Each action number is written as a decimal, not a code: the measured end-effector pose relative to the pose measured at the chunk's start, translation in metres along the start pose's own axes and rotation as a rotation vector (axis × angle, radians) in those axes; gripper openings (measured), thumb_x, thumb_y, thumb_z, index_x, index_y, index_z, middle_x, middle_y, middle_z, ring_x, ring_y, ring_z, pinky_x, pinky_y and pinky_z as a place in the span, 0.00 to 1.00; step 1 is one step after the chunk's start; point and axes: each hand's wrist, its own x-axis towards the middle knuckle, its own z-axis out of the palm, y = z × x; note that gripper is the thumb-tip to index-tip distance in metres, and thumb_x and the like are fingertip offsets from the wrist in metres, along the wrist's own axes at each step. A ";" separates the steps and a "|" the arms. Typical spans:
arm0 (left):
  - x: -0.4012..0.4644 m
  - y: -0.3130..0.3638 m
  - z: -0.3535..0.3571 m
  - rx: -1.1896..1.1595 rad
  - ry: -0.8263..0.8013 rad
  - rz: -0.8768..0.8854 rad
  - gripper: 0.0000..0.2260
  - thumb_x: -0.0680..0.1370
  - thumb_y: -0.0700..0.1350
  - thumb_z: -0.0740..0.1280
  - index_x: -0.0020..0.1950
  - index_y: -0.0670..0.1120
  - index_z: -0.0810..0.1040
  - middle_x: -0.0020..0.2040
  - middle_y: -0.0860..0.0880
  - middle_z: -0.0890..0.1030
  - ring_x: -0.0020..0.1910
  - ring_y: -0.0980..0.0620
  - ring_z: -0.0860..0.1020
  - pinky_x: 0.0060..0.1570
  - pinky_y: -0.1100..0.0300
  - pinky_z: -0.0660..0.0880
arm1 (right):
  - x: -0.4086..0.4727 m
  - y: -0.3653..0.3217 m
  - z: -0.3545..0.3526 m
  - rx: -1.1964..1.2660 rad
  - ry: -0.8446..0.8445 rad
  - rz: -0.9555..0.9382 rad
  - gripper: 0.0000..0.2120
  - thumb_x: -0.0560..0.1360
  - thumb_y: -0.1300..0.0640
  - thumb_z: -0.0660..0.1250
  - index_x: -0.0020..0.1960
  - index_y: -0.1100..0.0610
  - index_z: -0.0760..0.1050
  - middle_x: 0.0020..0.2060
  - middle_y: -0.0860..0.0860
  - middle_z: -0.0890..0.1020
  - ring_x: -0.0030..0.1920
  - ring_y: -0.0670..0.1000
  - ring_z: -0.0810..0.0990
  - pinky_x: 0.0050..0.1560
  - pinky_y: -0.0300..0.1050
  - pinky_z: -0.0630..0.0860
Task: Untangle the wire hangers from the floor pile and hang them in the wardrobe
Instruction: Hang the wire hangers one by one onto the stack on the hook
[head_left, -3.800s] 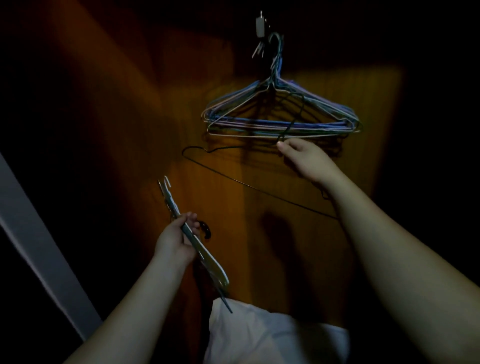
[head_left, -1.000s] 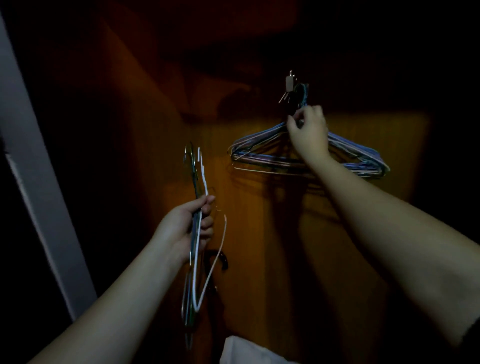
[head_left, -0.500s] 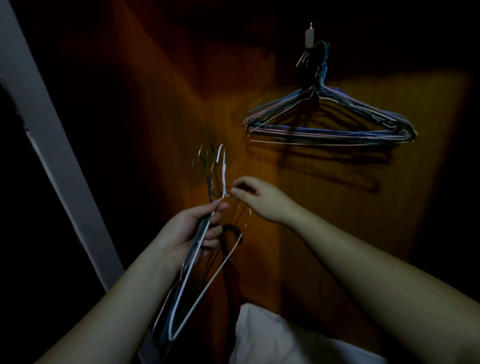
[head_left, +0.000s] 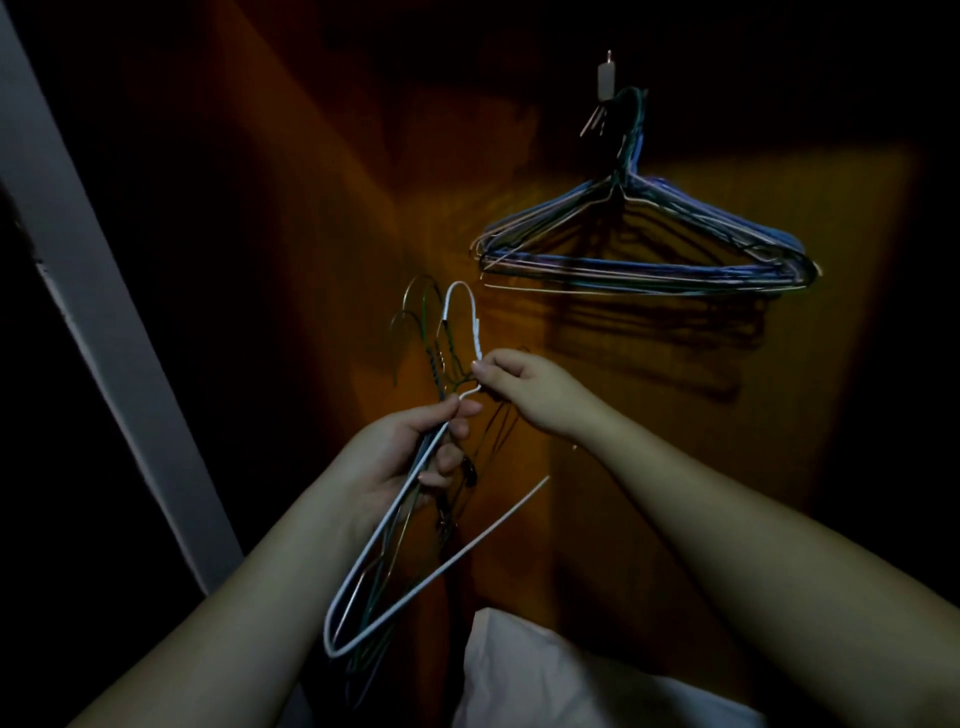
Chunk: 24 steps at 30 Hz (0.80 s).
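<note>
Left hand (head_left: 410, 457) is wrapped round a bunch of wire hangers (head_left: 415, 525), hooks up at 12. Right hand (head_left: 524, 389) pinches the white hanger (head_left: 400, 519) at its neck. Up at 2 o'clock, the hung hangers (head_left: 644, 254) dangle off a wardrobe hook (head_left: 605, 78).
</note>
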 end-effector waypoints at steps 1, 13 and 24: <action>0.002 0.001 0.000 0.023 0.014 -0.004 0.09 0.79 0.46 0.63 0.51 0.41 0.79 0.31 0.50 0.77 0.21 0.56 0.68 0.16 0.68 0.57 | 0.000 0.000 -0.004 -0.002 0.017 0.000 0.12 0.81 0.47 0.59 0.43 0.50 0.75 0.36 0.46 0.75 0.37 0.40 0.72 0.43 0.40 0.68; 0.018 0.018 -0.025 0.006 0.123 -0.020 0.08 0.80 0.46 0.62 0.52 0.44 0.78 0.30 0.52 0.71 0.22 0.57 0.64 0.20 0.68 0.57 | -0.008 0.001 -0.095 -0.212 0.234 0.104 0.16 0.81 0.44 0.59 0.50 0.54 0.79 0.42 0.47 0.80 0.44 0.45 0.77 0.48 0.44 0.70; 0.025 0.039 -0.010 -0.075 0.222 0.121 0.08 0.82 0.48 0.61 0.52 0.47 0.78 0.27 0.54 0.69 0.21 0.58 0.64 0.19 0.68 0.61 | 0.000 -0.003 -0.148 -0.526 0.559 0.241 0.19 0.82 0.44 0.56 0.45 0.58 0.75 0.33 0.53 0.75 0.35 0.53 0.73 0.31 0.46 0.63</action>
